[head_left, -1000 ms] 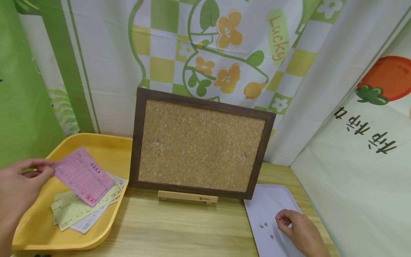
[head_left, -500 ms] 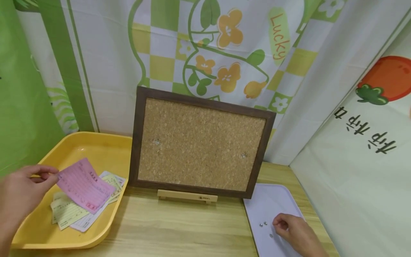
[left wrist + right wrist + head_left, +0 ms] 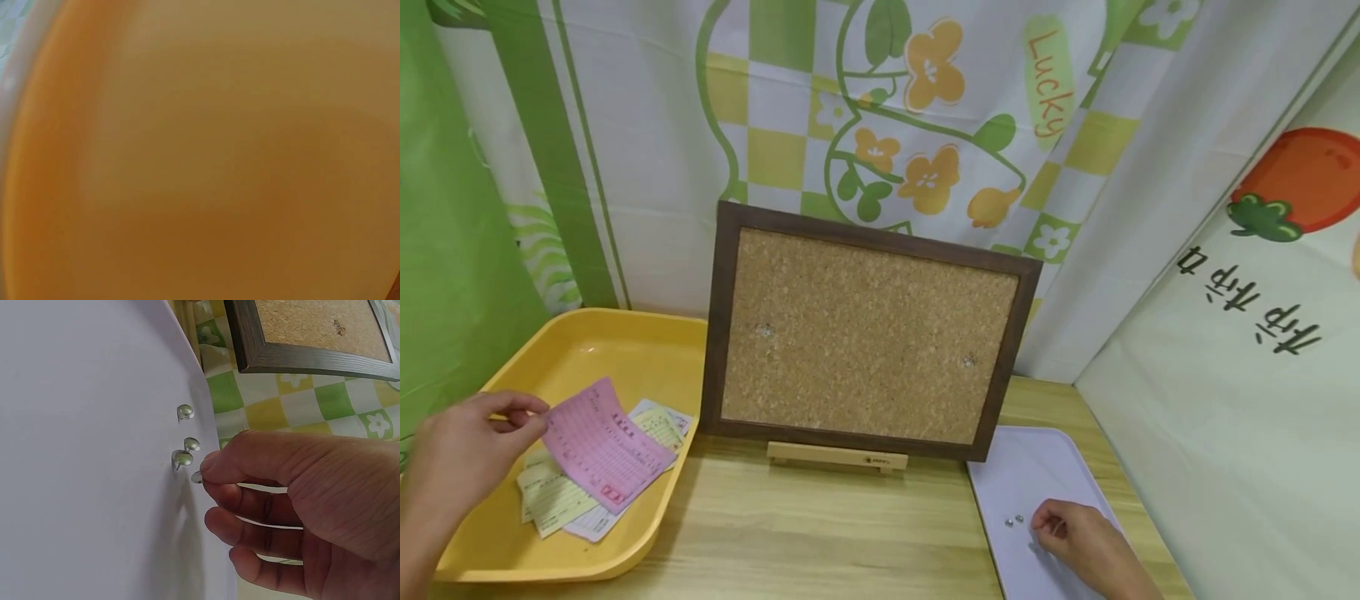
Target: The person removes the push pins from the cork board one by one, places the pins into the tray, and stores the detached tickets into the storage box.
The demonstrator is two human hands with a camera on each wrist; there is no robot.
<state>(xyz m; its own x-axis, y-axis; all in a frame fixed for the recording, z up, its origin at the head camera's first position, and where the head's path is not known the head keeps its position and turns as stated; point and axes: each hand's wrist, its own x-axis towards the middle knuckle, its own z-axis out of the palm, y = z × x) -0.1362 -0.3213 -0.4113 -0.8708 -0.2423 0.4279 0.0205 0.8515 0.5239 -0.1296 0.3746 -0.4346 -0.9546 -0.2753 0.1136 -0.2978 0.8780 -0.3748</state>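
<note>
Thumb and fingers of my left hand (image 3: 471,450) pinch the left corner of a pink receipt slip (image 3: 606,442), printed with lines and a red stamp. It hangs tilted over yellow slips (image 3: 553,500) and a white slip (image 3: 591,527) in a yellow tray (image 3: 580,573). The left wrist view has only the blurred yellow tray wall (image 3: 56,150). Over the pale lilac tray (image 3: 1030,458), my right hand (image 3: 1090,542) pinches a silver thumbtack (image 3: 197,477) between thumb and index finger. More domed thumbtacks (image 3: 185,412) lie on that tray close to the fingertips.
A dark-framed cork board (image 3: 872,333) leans upright on a small wooden stand (image 3: 838,458) between the trays. Two small silvery spots show on its cork, left and right. Patterned curtains (image 3: 647,167) hang behind the wooden table (image 3: 820,533), and a pale wall sheet borders the right.
My left hand has moved slightly right and down, bringing the pink receipt slip lower over the other slips. My right hand has shifted slightly left over the lilac tray.
</note>
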